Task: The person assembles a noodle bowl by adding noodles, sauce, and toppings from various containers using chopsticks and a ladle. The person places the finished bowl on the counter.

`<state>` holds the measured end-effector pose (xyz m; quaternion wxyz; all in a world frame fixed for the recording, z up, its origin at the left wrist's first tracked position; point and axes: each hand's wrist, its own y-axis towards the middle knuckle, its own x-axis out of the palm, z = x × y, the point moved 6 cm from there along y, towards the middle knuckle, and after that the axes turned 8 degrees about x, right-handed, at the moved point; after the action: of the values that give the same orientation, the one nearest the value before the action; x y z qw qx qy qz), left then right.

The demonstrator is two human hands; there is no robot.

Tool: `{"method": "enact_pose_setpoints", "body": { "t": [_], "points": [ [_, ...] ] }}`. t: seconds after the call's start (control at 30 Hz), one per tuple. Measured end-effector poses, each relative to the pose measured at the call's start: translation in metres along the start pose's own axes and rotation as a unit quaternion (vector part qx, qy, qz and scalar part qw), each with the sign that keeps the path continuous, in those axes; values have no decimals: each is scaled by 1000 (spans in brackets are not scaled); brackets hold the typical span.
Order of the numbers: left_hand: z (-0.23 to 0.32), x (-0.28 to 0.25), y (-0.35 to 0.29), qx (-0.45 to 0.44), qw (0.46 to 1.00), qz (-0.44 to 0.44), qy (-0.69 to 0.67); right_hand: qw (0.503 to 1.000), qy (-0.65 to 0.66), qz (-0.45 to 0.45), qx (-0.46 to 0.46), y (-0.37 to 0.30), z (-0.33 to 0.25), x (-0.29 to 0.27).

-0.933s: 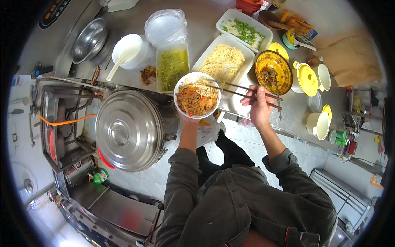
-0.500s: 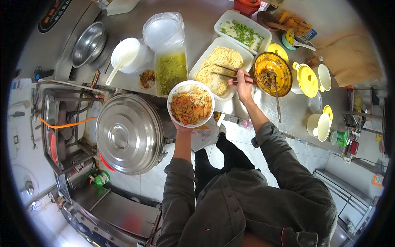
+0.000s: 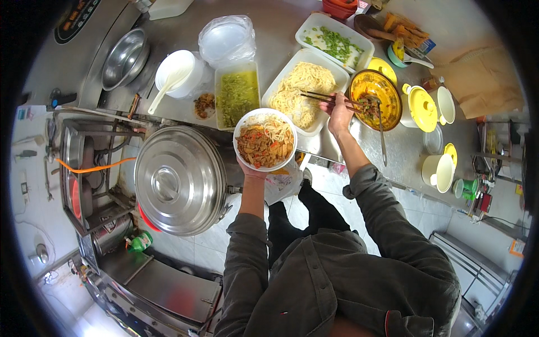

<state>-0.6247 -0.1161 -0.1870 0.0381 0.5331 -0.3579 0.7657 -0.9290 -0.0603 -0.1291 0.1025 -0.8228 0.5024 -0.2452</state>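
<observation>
My left hand (image 3: 253,170) is closed around the underside of a white bowl (image 3: 274,168), which holds noodles and a chunky brown-red meat topping. My right hand (image 3: 338,116) grips dark chopsticks (image 3: 321,98), whose tips lie close together and point left over the noodle tray. Pale cooked noodles (image 3: 300,78) are heaped in that white rectangular tray (image 3: 321,54). To the right of my right hand stands a brown-rimmed bowl (image 3: 397,112) with orange sauce and chopped bits, a metal spoon (image 3: 383,143) resting in it. No food shows between the chopstick tips.
A large lidded steel pot (image 3: 168,182) stands left of my left arm. Along the counter are a tub of green liquid (image 3: 238,92), a tray of chopped greens (image 3: 337,46), a white tub with a ladle (image 3: 168,84), a steel basin (image 3: 124,59) and yellow-lidded pots (image 3: 422,109).
The chopstick tips have come closer together, and my right hand has shifted slightly right and nearer to me. My left hand still holds the bowl in about the same place.
</observation>
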Motion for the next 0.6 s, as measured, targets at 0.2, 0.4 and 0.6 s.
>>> {"method": "enact_pose_setpoints", "body": {
  "t": [0.2, 0.4, 0.6],
  "points": [
    [-2, -4, 0, 8, 1000, 1, 6, 986, -141, -66, -57, -25, -34, 2],
    [-2, -3, -3, 4, 999, -52, 2, 993, -92, -73, -2, -16, 2, 25],
    [1, -9, -8, 9, 1000, -16, 4, 999, -30, -12, -20, -5, 14, 32]
  ]
}}
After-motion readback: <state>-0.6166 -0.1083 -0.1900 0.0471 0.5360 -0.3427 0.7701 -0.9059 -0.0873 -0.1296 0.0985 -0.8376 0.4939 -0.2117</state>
